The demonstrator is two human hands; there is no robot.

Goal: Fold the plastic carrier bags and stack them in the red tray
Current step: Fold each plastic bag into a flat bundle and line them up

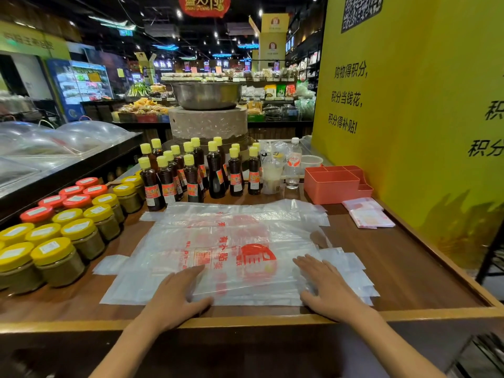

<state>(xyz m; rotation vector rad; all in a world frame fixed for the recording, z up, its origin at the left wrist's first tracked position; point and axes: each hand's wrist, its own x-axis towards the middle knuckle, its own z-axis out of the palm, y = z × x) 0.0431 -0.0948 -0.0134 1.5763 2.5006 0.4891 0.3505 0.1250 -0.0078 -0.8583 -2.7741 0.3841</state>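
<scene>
**Barely started: bags still flat, tray still empty**

Both my hands lie flat on the pile of plastic carrier bags (pixel 218 252), fingers straight and spread wide, holding nothing. My left hand (pixel 177 290) presses the near edge of the pile left of its middle; my right hand (pixel 324 285) presses the right end, where the handle strips fan out toward the table's right edge.

The bags are spread open across the middle of the wooden table (pixel 409 268), several sheets overlapping, red print showing through. I see no fold in the top one yet, so I judge I am only smoothing it before the first fold.

The red tray (pixel 336 184) stands at the far right corner, against the yellow wall; what I can see of its compartments is empty. Just beside it, nearer me, lie two small folded packets (pixel 368 214). They look like folded bags, though I cannot tell for certain. If so, they still need moving into the tray, and the whole pile remains to be folded.
</scene>
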